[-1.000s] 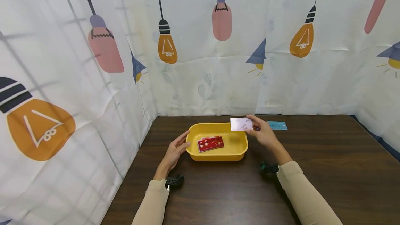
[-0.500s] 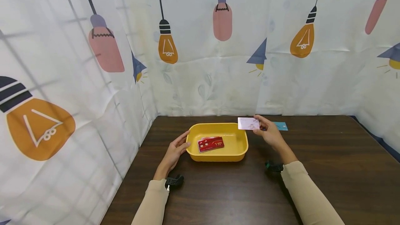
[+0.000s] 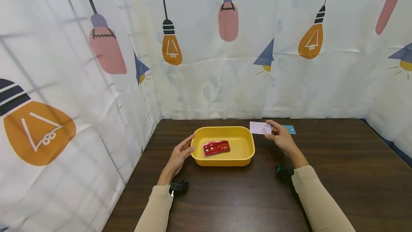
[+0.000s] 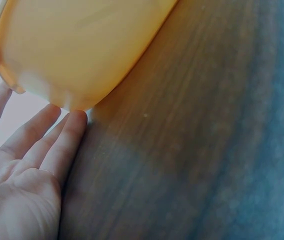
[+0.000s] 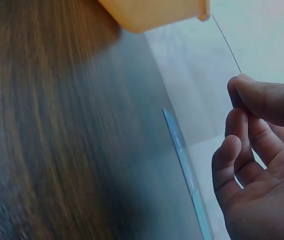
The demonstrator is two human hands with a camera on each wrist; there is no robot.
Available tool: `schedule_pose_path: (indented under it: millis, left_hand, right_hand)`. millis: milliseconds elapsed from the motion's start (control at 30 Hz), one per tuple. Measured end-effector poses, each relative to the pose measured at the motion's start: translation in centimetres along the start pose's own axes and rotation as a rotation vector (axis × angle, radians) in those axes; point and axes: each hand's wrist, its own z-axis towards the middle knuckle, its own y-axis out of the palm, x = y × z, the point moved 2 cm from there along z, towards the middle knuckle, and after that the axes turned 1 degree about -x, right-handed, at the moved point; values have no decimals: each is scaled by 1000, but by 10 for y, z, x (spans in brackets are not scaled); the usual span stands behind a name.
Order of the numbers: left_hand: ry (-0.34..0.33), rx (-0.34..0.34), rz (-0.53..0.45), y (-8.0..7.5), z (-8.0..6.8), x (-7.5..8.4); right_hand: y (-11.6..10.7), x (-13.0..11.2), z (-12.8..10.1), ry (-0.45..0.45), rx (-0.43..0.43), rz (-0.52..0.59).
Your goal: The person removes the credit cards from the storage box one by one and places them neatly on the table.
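Observation:
A yellow plastic tub stands on the table with a red VIP card lying inside, over at least one paler card. My left hand holds the tub's left end, thumb at the rim and outstretched fingertips against the outer wall, as the left wrist view shows. Between thumb and forefinger my right hand pinches a pale pink card by its right end. That card is raised, its left edge overlapping the tub's back right rim in the head view; the right wrist view catches it edge-on as a thin line.
A teal card lies on the dark wooden table behind my right hand, partly hidden by it. White curtains printed with lamps hang along the table's back and left side.
My right hand has moved right with the pale pink card, from above the tub's right end to mostly beyond it, covering more of the teal card. The left hand and tub have stayed put.

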Motion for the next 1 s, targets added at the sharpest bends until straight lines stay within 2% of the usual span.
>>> schedule_pose_path:
  millis: [367,667,1000]
  left_hand:
    - [8,-8,5,0,0,1]
    - [9,7,13,-1,1,-2]
    - [-2,4,7,0,0,0]
  right_hand:
    - [-9,10,-3,77,-17,-22]
    - [-13,16,-6,123,-88,-117]
    - [-16,21,-7,181,-129,-170]
